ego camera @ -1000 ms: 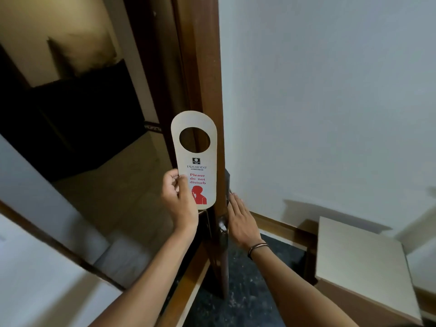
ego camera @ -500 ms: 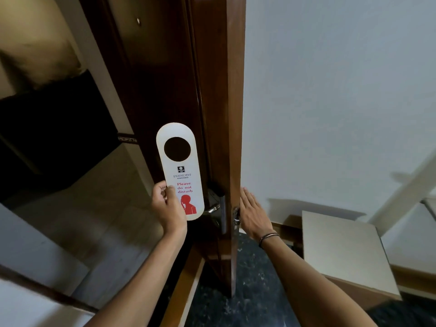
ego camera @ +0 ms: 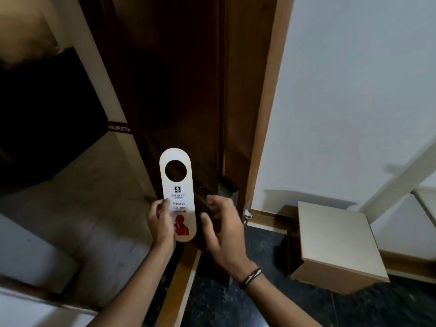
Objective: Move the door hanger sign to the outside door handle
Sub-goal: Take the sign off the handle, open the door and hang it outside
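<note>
A white door hanger sign with a round hole and red "Please do not disturb" print stands upright in front of the dark wooden door. My left hand grips the sign's lower left edge. My right hand is open, fingers curled, just right of the sign and in front of the door's outer face. The dark lock plate shows between sign and right hand. I cannot make out the handle lever; my right hand hides it. The metal latch plate is on the door's edge.
The wooden door frame stands right of the door edge, with a white wall beyond. A beige wooden box-like stand sits on the dark speckled floor at right. Through the doorway at left lies a pale tiled corridor floor.
My right hand has come from the inner side of the door edge to the outer face, next to the sign. The sign sits lower and nearer the lock plate. The view shifted left around the door.
</note>
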